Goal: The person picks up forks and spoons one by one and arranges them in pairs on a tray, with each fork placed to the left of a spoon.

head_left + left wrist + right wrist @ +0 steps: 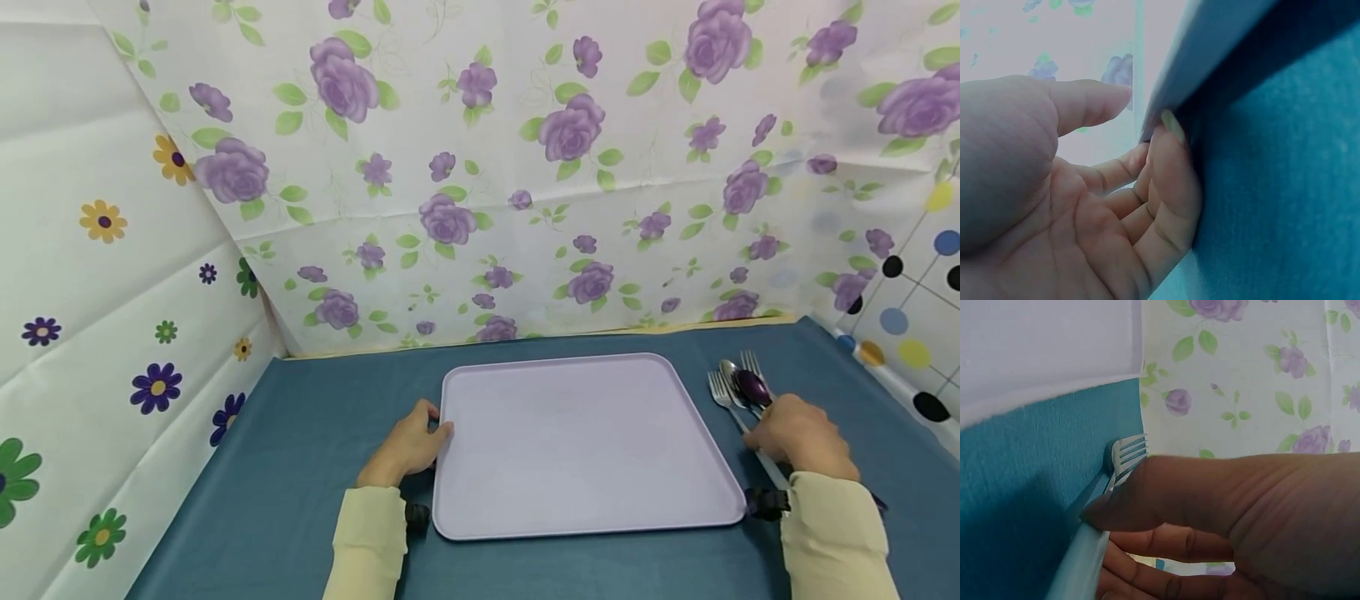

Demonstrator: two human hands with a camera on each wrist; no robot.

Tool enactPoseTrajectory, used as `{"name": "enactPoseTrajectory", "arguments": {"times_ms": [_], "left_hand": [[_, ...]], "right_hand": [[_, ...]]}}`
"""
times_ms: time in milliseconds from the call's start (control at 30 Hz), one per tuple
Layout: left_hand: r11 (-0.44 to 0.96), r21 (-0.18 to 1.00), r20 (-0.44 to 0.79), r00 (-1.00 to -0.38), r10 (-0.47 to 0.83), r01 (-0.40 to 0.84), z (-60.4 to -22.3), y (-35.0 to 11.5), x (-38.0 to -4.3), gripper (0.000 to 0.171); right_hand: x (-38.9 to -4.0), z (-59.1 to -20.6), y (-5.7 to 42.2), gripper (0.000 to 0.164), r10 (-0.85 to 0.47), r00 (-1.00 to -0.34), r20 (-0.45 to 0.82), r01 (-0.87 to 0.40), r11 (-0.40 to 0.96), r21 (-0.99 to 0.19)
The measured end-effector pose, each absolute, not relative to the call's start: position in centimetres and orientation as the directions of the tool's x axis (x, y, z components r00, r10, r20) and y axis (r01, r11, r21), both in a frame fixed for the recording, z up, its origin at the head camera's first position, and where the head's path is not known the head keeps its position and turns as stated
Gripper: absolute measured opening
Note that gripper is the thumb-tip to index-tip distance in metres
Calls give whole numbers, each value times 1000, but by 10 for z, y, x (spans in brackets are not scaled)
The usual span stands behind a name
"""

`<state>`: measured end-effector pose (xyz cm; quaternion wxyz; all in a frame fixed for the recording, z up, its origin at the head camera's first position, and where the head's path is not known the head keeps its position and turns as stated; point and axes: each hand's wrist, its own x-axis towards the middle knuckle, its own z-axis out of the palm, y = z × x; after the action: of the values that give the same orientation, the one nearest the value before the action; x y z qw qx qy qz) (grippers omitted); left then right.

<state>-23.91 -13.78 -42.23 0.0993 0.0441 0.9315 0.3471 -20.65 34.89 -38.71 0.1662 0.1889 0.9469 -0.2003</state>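
The tray (577,450) lies on the bench (300,500); at its nine o'clock edge the left hand (408,446) holds, fingers curled beneath, thumb above. At three o'clock, beside the tray, the right hand (802,437) grips cutlery (751,387), closed. Bench room is wide toward nine, narrow toward twelve.

Tray (585,446): pale lilac, rectangular, rounded corners, low rim; lay face up. Near its right edge, a loose overlapping bunch, heads toward far side: silver fork (721,391) closest to tray, silver spoon (727,368), dark purple spoon (750,386), second fork (752,365) farthest right. Lower parts largely hidden; count possibly short.
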Motion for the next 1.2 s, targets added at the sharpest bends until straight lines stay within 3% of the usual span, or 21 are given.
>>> {"name": "enactPoseTrajectory", "arguments": {"times_ms": [400, 967, 1200], "left_hand": [[758, 652, -152, -977, 152, 16, -424, -138, -241, 37], [753, 659, -159, -976, 149, 8, -425, -137, -240, 32], [756, 654, -155, -977, 144, 8, -424, -137, -239, 32]], "right_hand": [[-211, -388, 343, 63, 255, -898, -359, 377, 867, -325], [-208, -383, 330, 60, 227, -915, -333, 347, 866, -361], [-207, -383, 323, 51, 208, -929, -304, 321, 864, -389]]}}
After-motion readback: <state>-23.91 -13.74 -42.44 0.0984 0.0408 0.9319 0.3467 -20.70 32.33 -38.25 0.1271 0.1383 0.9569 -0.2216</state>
